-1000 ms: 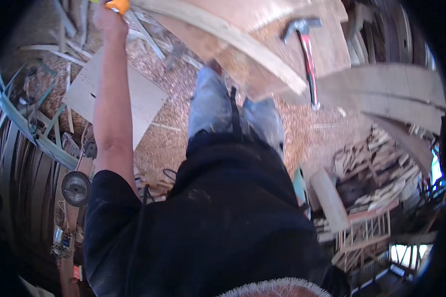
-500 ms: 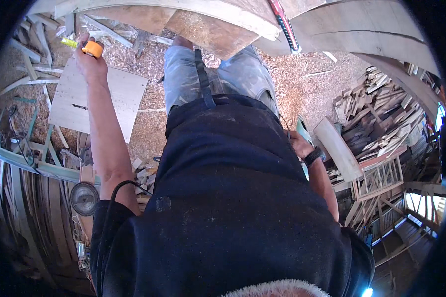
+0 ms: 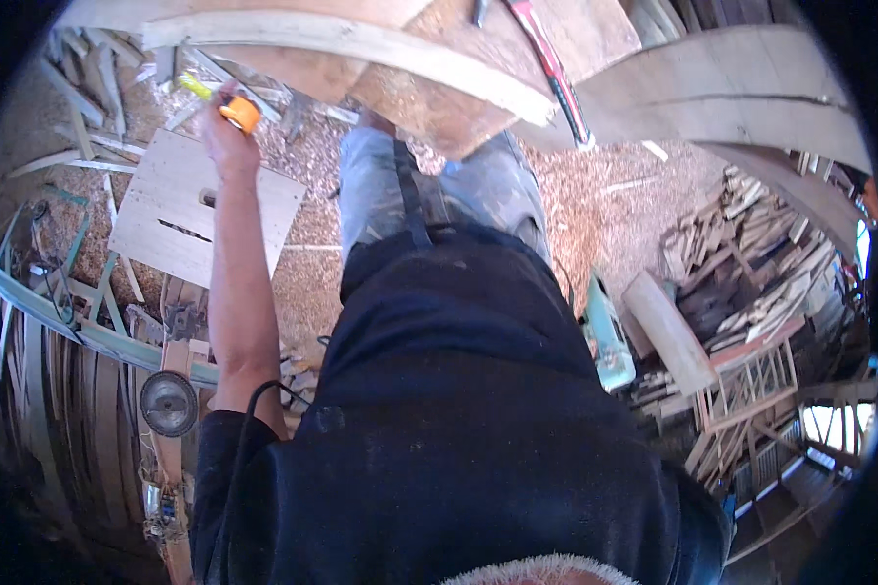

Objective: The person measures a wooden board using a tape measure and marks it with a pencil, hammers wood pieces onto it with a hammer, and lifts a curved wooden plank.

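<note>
My left hand (image 3: 228, 148) is stretched forward at the far left, its fingers closed around an orange tape measure (image 3: 238, 113). A short bright yellow-green length of tape blade (image 3: 195, 86) juts out to the left of it. Below the forearm lies a pale, flat board (image 3: 146, 219) with a narrow dark slot and a small hole. My right hand is out of sight, hidden behind my dark shirt. Ahead of me, a curved pale wooden strip (image 3: 361, 49) runs along brown panels, and a tool with a red-and-black handle (image 3: 548, 70) rests on them.
Offcuts (image 3: 93, 78) lie scattered at the far left. A round blade (image 3: 169, 403) sits at the lower left. To the right are a light-green object (image 3: 607, 336), a leaning plank (image 3: 668, 331) and heaped wood scraps (image 3: 741, 244). Wood shavings (image 3: 595, 205) cover the floor.
My left hand, still gripping the tape measure, appears farther right and lower. My right hand, earlier visible at my right side, has gone out of sight. The whole view has shifted slightly.
</note>
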The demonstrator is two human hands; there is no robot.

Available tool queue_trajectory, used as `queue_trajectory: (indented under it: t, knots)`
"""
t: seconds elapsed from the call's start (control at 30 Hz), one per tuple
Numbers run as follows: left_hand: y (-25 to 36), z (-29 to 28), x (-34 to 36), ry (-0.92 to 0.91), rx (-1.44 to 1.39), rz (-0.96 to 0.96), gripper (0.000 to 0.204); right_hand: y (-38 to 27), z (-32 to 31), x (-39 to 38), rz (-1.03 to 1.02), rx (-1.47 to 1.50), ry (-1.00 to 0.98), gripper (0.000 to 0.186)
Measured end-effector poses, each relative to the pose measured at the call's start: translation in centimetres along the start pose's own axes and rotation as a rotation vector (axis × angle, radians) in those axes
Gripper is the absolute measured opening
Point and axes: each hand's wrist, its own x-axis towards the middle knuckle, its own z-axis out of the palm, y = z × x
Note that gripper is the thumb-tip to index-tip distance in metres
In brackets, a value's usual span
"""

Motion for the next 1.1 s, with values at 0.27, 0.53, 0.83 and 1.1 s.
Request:
queue_trajectory:
  t: [0.27, 0.53, 0.83, 1.1]
  knots:
    - [0.7, 5.4, -1.1, 0.1, -0.329, -0.096, 0.028, -1.9, -3.8, -0.2, -0.031, -0.246, -0.048, 0.044]
    - [-0.3, 2.3, 1.2, 0.064, -0.159, 0.132, 0.029, -28.9, -6.0, 12.7, -1.042, -0.893, 0.813, 0.068]
    - [2.3, 5.9, 2.4, 0.209, -0.353, 0.127, 0.041, -33.6, -7.7, 20.2, -0.895, -0.999, 0.517, 0.074]
    - [5.6, 9.0, 3.1, 0.198, 0.246, 0.546, 0.033, -35.4, -9.0, 14.7, -0.976, -0.691, 0.568, 0.059]
